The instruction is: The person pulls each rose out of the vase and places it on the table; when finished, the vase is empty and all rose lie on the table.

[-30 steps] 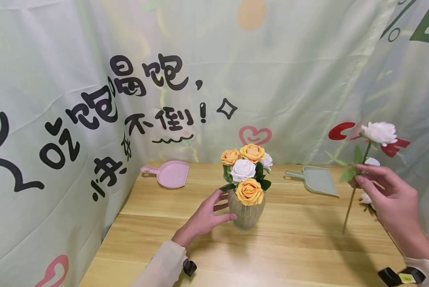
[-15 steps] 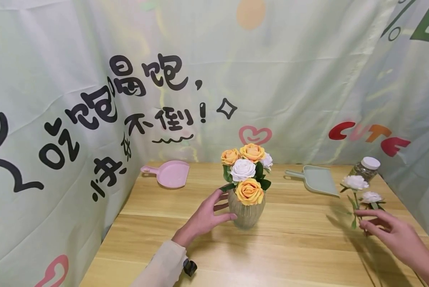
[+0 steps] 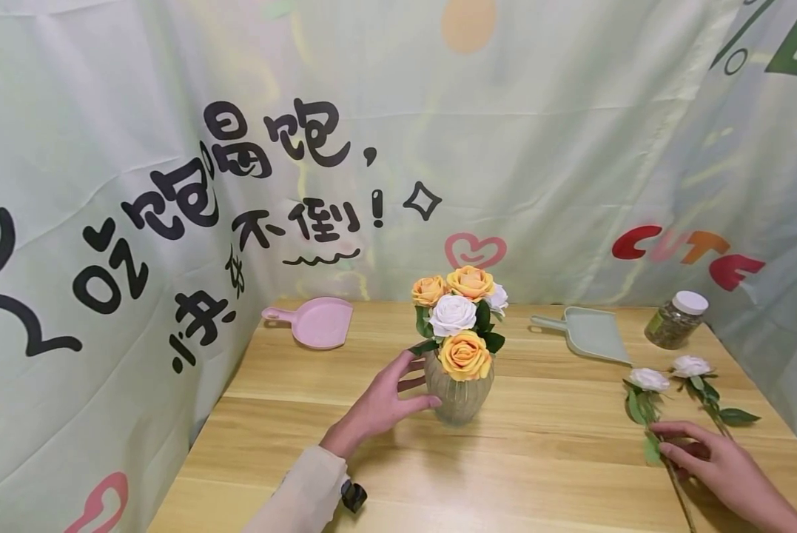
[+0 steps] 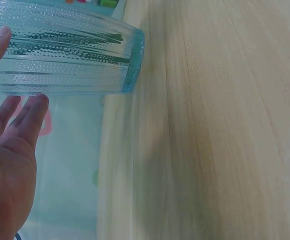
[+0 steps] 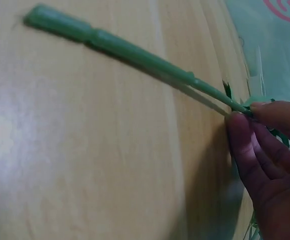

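A ribbed glass vase (image 3: 460, 396) stands upright on the table, holding orange and white artificial roses (image 3: 465, 355). My left hand (image 3: 385, 400) holds the vase's left side, thumb in front and fingers round behind; in the left wrist view its thumb and fingertips lie against the glass (image 4: 75, 55). At the right, my right hand (image 3: 718, 463) pinches the stem of a white rose (image 3: 649, 380) between thumb and forefinger. That rose lies low along the table. The right wrist view shows its green stem (image 5: 135, 55) sticking out past the fingertips. A second white rose (image 3: 691, 366) lies beside it.
A pink dustpan (image 3: 321, 323) lies at the back left and a grey-green dustpan (image 3: 596, 334) at the back right. Near the right back corner stands a white-lidded jar (image 3: 676, 322). Printed curtains (image 3: 545, 148) hang behind the wooden table (image 3: 558, 451).
My right hand has lowered the white rose from upright in the air down to the table, beside the other white rose. The left hand and the vase have stayed put.
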Available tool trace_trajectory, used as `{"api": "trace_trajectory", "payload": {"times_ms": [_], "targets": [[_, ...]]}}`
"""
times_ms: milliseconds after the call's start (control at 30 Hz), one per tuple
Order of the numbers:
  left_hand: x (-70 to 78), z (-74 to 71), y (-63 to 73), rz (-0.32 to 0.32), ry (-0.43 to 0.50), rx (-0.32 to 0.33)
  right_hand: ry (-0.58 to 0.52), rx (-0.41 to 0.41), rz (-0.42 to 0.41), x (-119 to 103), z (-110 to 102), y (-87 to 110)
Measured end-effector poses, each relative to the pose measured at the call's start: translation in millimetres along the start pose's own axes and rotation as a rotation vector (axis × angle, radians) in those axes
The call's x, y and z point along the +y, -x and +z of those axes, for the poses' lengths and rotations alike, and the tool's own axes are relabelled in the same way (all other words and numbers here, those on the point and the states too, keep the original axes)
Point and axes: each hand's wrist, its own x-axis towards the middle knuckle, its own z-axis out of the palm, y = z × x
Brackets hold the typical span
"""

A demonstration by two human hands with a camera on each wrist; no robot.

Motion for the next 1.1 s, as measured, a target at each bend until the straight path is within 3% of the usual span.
{"api": "trace_trajectory", "payload": {"times_ms": [267,500,700,833,933,1100], "targets": [[0.1,-0.5,0.5,-0.004,0.005,-0.001,-0.102,-0.037,-0.059,4.0,1.5,1.5],[-0.8,-0.9,0.5,-0.005,0.012,-0.001,-0.072,-0.024,-0.067,1.7,0.2,2.4],[-1.6,-0.6,-0.4,-0.005,0.018,-0.009,0.033,0.119,-0.087,-4.1,-14.9,5.4],[-2.3,-0.3,-0.3,-0.005,0.020,-0.008,-0.001,0.251,-0.228,-20.3,-24.6,5.2],[-2.5,0.0,-0.4,-0.001,0.026,-0.007,-0.055,0.320,-0.343,-44.3,-29.5,1.6],[-2.4,0.7,-1.3,0.008,0.031,-0.004,-0.151,0.351,-0.524,-97.4,-28.8,-7.1]]}}
